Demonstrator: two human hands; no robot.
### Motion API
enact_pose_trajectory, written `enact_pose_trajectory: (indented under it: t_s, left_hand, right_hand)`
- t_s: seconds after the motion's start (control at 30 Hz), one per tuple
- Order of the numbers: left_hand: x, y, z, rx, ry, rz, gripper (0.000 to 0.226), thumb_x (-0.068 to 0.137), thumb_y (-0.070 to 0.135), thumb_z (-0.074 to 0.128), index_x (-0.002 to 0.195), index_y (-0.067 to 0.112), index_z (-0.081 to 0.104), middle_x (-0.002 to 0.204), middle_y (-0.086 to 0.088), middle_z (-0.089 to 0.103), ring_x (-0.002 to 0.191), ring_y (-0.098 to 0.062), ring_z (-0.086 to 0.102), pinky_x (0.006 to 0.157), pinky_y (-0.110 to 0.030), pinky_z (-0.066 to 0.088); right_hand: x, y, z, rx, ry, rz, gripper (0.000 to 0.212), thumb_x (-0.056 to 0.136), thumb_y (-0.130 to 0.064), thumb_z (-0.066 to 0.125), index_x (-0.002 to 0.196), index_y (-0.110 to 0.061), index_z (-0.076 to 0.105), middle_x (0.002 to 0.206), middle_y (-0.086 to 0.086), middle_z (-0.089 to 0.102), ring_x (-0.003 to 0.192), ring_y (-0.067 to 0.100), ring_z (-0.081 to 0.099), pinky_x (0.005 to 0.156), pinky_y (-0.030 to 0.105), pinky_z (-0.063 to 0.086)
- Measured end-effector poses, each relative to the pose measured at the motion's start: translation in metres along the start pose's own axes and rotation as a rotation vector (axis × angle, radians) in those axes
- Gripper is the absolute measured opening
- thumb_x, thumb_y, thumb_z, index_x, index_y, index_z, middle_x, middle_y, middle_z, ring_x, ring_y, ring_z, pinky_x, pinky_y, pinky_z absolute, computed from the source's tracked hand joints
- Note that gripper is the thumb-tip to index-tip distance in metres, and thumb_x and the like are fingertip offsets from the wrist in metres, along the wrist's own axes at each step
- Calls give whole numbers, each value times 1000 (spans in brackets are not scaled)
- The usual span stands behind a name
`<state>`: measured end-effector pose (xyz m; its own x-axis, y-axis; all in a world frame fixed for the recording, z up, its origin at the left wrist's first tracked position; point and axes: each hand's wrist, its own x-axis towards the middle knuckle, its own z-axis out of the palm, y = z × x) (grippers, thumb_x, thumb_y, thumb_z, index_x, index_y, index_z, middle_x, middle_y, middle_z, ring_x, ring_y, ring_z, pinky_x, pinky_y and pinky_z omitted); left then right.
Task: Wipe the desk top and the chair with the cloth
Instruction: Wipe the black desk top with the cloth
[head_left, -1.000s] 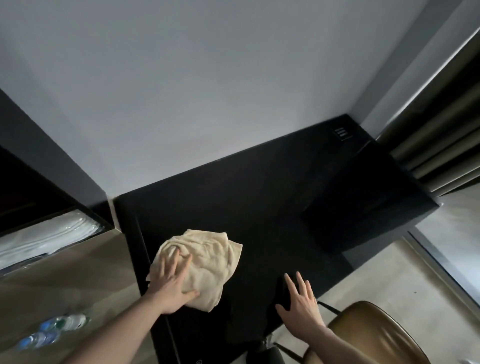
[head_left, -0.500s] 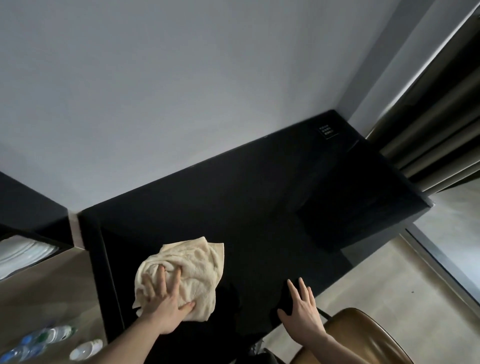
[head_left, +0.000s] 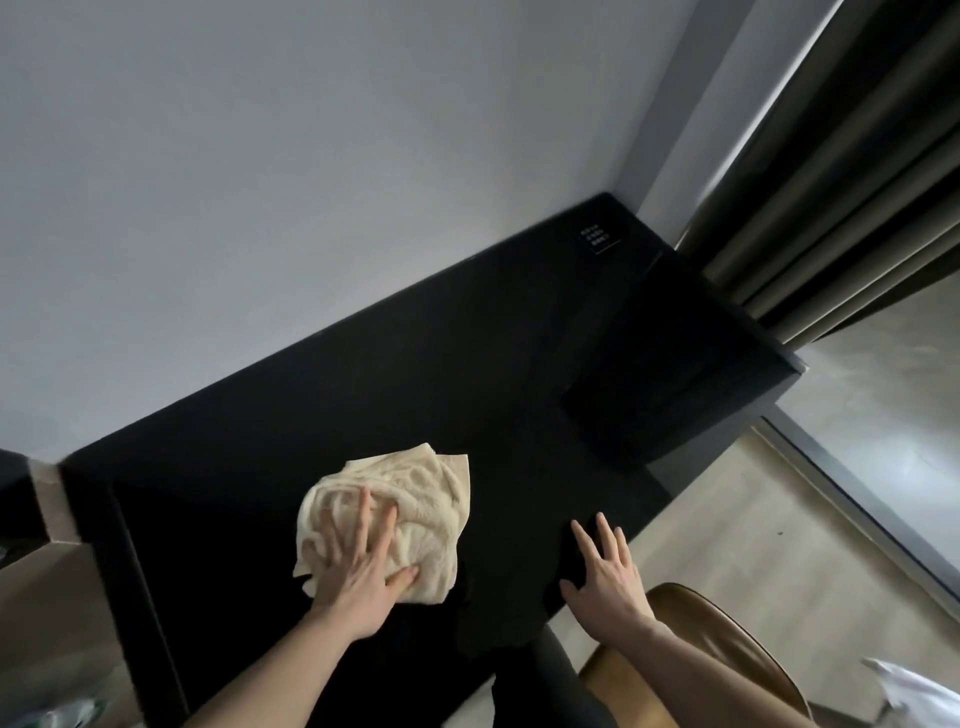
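The left hand (head_left: 358, 566), fingers spread flat on the cream cloth (head_left: 387, 522), has slid it rightward along the black desk top (head_left: 415, 374) from its left end toward the middle. The right hand (head_left: 605, 577) stays flat at the desk's front edge, holding nothing. Chair (head_left: 696, 644) below that edge, not yet wiped

We see the left hand (head_left: 358, 571) pressing the cream cloth (head_left: 410, 512) flat on the black desk top (head_left: 415, 374), the right hand (head_left: 605, 577) resting spread near the front edge.

Hotel-like room: desk (head_left: 415, 395), curtains (head_left: 841, 197)
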<state>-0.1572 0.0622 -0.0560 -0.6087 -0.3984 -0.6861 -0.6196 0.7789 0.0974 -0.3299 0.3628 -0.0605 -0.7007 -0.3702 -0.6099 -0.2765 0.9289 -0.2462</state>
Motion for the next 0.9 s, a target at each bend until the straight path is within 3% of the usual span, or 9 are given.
enact_pose_trajectory:
  t_s: [0.4, 0.53, 0.6, 0.67, 0.77, 0.9]
  left_hand:
    - [61, 104, -45, 82, -53, 11, 96, 92, 84, 26, 154, 42, -35, 150, 3, -60, 146, -56, -34, 122, -73, 5]
    - [92, 160, -68, 110, -2, 55, 94, 69, 89, -7, 140, 46, -50, 151, 1, -59, 146, -56, -31, 122, -73, 6]
    - [113, 194, -82, 125, -8, 69, 94, 63, 90, -12, 138, 50, -50, 152, 1, -58, 147, -57, -31, 121, -74, 7]
    - [136, 228, -95, 148, -32, 75, 93, 68, 91, -9, 145, 50, -42, 153, 1, -58, 148, -59, -27, 120, -74, 8]
    - [171, 281, -114, 207, -44, 107, 87, 90, 86, 14, 153, 49, -34, 152, 1, -59, 148, -59, -25, 120, -74, 5]
    - [210, 344, -143, 246, -53, 189, 86, 95, 82, 23, 150, 53, -35, 147, 4, -62, 146, -59, -30, 119, -76, -3]
  right_hand:
    - [105, 84, -95, 30, 151, 27, 79, 108, -55, 47, 171, -32, 5, 178, 4, -12, 163, 35, -15, 131, 58, 2]
    - [145, 135, -129, 79, 215, 57, 74, 109, -60, 36, 171, -32, 8, 179, 4, -8, 163, 34, -13, 131, 58, 2]
    - [162, 163, -145, 78, 245, 70, 74, 108, -60, 35, 171, -30, 9, 179, 5, -7, 163, 35, -13, 131, 59, 3]
    - [178, 188, -160, 71, 261, 89, 75, 108, -60, 34, 171, -30, 7, 178, 5, -8, 163, 35, -13, 131, 60, 3]
    - [201, 214, -181, 81, 287, 79, 75, 108, -58, 37, 171, -29, 7, 178, 6, -7, 163, 33, -13, 131, 59, 1]
    - [230, 233, -201, 136, 357, 48, 74, 108, -52, 44, 171, -26, 14, 178, 11, -2, 164, 34, -11, 133, 54, 2]
